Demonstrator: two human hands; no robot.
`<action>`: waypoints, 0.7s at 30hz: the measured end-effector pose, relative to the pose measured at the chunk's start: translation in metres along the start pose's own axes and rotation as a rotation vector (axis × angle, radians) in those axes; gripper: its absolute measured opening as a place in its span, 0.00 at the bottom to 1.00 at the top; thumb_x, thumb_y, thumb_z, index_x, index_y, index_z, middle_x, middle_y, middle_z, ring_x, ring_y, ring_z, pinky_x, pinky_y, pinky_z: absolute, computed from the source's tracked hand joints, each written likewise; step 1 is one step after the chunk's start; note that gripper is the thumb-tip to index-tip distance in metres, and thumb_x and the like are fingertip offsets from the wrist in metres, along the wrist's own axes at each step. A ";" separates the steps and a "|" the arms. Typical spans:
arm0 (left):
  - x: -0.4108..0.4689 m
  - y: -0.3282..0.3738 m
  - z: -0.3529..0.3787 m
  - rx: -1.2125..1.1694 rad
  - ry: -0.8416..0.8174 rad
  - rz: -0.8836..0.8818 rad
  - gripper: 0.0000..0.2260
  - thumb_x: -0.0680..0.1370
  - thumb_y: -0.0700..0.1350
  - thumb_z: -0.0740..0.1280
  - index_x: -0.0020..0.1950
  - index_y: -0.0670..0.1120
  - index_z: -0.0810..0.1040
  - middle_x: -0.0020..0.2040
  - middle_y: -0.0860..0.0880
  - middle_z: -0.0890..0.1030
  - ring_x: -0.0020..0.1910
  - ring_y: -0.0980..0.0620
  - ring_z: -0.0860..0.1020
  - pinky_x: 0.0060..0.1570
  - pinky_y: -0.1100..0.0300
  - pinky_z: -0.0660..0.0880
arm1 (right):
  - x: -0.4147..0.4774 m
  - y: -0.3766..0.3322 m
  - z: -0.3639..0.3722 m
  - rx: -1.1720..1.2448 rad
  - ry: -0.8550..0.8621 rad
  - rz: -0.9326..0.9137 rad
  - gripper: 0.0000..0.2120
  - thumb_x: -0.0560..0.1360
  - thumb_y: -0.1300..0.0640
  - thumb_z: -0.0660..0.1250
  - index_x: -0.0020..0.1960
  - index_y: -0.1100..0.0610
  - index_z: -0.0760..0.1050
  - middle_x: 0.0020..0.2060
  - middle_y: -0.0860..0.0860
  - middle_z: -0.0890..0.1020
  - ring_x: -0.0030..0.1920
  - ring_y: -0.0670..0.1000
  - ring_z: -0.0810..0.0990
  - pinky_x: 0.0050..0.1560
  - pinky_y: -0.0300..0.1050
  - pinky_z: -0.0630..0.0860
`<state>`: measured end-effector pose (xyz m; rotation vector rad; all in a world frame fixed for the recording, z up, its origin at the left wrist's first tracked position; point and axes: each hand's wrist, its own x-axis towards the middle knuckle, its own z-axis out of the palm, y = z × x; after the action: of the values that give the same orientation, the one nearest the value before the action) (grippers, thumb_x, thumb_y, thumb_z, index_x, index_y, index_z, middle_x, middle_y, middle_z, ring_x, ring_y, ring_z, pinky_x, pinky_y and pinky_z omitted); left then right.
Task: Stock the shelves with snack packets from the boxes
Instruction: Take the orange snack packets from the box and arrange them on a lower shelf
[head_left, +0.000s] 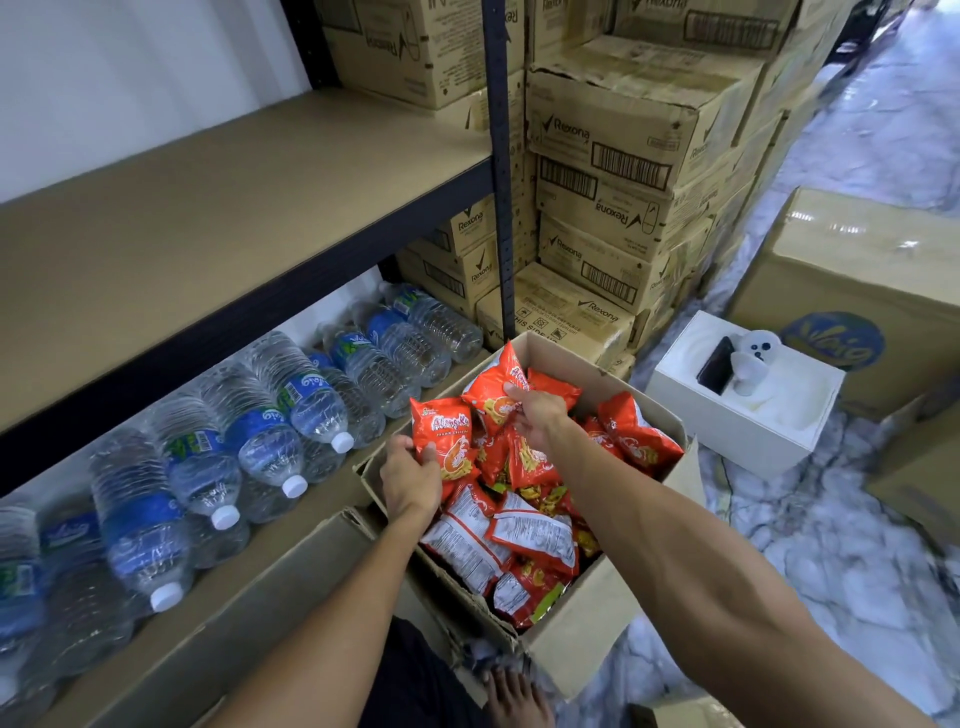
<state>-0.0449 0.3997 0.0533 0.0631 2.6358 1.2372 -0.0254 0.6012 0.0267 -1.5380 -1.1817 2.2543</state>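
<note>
From the head camera, an open cardboard box (582, 623) is sitting on the marbled floor (831, 545), just beside the shelf unit, and red snack packets (524, 540) are filling it in a loose heap. Both arms are reaching down into it. The left hand (410, 480) is curling its fingers round the side edge of one packet (447, 439) and holding it upright at the box's left wall. The right hand (537, 415) is gripping a second packet (491, 395), thumb on its face, lifting it just above the heap near the far end of the box.

The wide brown shelf board (234, 197) above is lying bare on this side of the dark post (501, 171). Under it, water bottles (260, 431) are lying on their sides in rows, white caps pointing toward the person. Brown cartons (608, 156) are standing stacked beyond the post. A white box (748, 415) is resting on the floor to the right, near a big carton (857, 260). A bare foot (514, 696) is showing at the bottom edge.
</note>
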 end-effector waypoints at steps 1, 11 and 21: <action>-0.003 0.001 -0.002 0.002 -0.003 0.021 0.08 0.81 0.45 0.66 0.55 0.43 0.70 0.52 0.43 0.80 0.46 0.46 0.77 0.48 0.55 0.73 | -0.003 0.000 -0.004 -0.004 -0.011 0.002 0.18 0.71 0.58 0.79 0.54 0.57 0.73 0.39 0.53 0.82 0.29 0.46 0.75 0.28 0.41 0.72; -0.014 0.034 -0.036 -0.027 -0.041 0.131 0.10 0.81 0.43 0.66 0.61 0.44 0.70 0.52 0.49 0.78 0.48 0.50 0.77 0.48 0.55 0.74 | -0.052 -0.004 -0.038 -0.048 -0.111 -0.120 0.27 0.64 0.59 0.83 0.59 0.63 0.77 0.46 0.58 0.87 0.44 0.59 0.87 0.48 0.54 0.83; -0.039 0.079 -0.108 -0.104 0.031 0.194 0.05 0.82 0.44 0.65 0.56 0.47 0.71 0.51 0.49 0.79 0.49 0.48 0.79 0.45 0.57 0.75 | -0.142 -0.032 -0.032 -0.117 -0.172 -0.361 0.22 0.65 0.59 0.82 0.55 0.60 0.76 0.46 0.58 0.86 0.46 0.58 0.87 0.50 0.58 0.83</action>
<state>-0.0354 0.3636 0.1881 0.2904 2.6370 1.4456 0.0574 0.5636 0.1451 -1.0709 -1.5221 2.1366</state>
